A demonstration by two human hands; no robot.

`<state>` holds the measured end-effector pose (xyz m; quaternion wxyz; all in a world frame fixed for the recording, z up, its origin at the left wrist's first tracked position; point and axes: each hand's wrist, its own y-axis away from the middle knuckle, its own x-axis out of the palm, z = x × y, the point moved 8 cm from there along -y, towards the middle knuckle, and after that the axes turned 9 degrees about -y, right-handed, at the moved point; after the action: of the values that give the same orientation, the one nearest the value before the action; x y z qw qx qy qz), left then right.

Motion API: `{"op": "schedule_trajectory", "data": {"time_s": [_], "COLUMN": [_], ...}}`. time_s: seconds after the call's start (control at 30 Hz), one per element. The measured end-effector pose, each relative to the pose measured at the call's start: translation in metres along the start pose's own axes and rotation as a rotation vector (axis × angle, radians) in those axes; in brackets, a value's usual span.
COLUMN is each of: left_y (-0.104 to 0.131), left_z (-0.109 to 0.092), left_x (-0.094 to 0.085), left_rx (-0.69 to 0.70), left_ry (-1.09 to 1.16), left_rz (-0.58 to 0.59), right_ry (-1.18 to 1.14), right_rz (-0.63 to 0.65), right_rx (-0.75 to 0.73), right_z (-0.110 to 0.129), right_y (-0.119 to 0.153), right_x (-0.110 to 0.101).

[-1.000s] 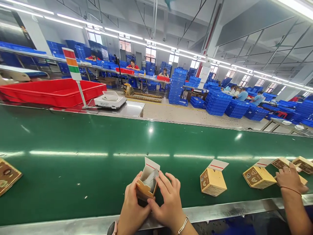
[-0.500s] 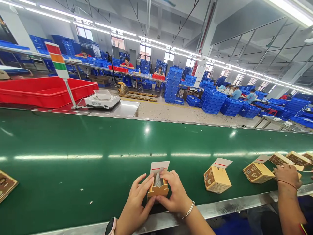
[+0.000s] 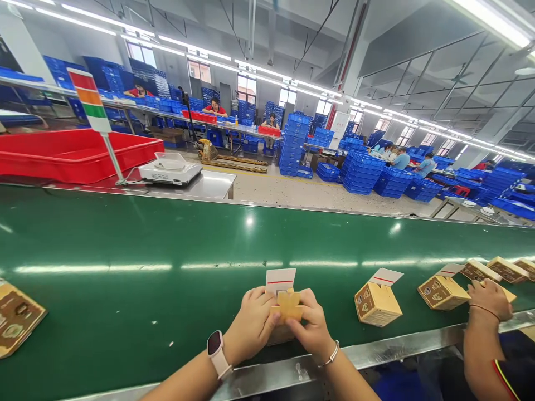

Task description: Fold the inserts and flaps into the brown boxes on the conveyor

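Right in front of me a small cardboard box [image 3: 288,303] stands at the near side of the green conveyor belt [image 3: 125,234]. Its white lid flap with a red line is raised at the back, and a tan front flap is up between my fingers. My left hand [image 3: 254,323] wraps the box's left side, thumb on the tan flap. On the right side, my right hand [image 3: 311,326] grips it with the thumb in front. The box's lower part and contents are mostly hidden by my hands.
Two printed boxes with raised flaps, one a tan box [image 3: 378,303], stand to the right. A co-worker's hand [image 3: 491,301] touches another box there. A brown printed box [image 3: 19,317] lies at far left. Beyond the belt are a scale [image 3: 171,170] and a red tray [image 3: 75,159].
The tan front flap has come up between my fingers, covering the grey contents seen before. My hands and the box sit slightly farther right. More of the far-left box shows.
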<state>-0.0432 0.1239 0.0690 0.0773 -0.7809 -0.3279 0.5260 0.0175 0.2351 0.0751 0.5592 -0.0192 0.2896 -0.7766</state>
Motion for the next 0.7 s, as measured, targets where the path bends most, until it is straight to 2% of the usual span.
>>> {"op": "schedule_trajectory", "data": {"time_s": [0.1, 0.2, 0.27, 0.3, 0.37, 0.43, 0.5, 0.57, 0.63, 0.7], "left_y": [-0.007, 0.001, 0.012, 0.016, 0.016, 0.009, 0.0, -0.008, -0.013, -0.011], "left_z": [-0.005, 0.003, 0.004, 0.0, -0.013, -0.023, -0.026, -0.029, -0.035, -0.046], "left_x": [0.01, 0.013, 0.009, 0.008, 0.012, 0.022, 0.032, 0.04, 0.041, 0.029], "left_rx": [-0.007, -0.121, -0.154, -0.133, -0.05, 0.003, -0.007, -0.022, 0.013, 0.099], "left_ry": [0.177, 0.226, 0.155, 0.085, -0.078, -0.198, -0.205, -0.18, -0.172, -0.213], "left_rz": [-0.013, -0.22, -0.384, -0.425, -0.373, -0.21, -0.045, 0.064, 0.082, -0.031], "right_ry": [-0.075, -0.202, -0.303, -0.342, -0.404, -0.457, -0.501, -0.529, -0.544, -0.524], "right_rz": [-0.279, -0.531, -0.657, -0.69, -0.699, -0.674, -0.658, -0.667, -0.713, -0.768], "right_rx": [0.128, 0.338, 0.473, 0.526, 0.596, 0.628, 0.647, 0.643, 0.625, 0.604], "right_z": [-0.022, -0.045, -0.057, -0.06, -0.062, -0.061, -0.061, -0.062, -0.064, -0.067], "right_y": [0.014, 0.032, 0.043, 0.046, 0.049, 0.046, 0.043, 0.042, 0.046, 0.057], "right_x": [-0.009, -0.01, -0.009, -0.009, -0.009, -0.011, -0.015, -0.02, -0.025, -0.029]}}
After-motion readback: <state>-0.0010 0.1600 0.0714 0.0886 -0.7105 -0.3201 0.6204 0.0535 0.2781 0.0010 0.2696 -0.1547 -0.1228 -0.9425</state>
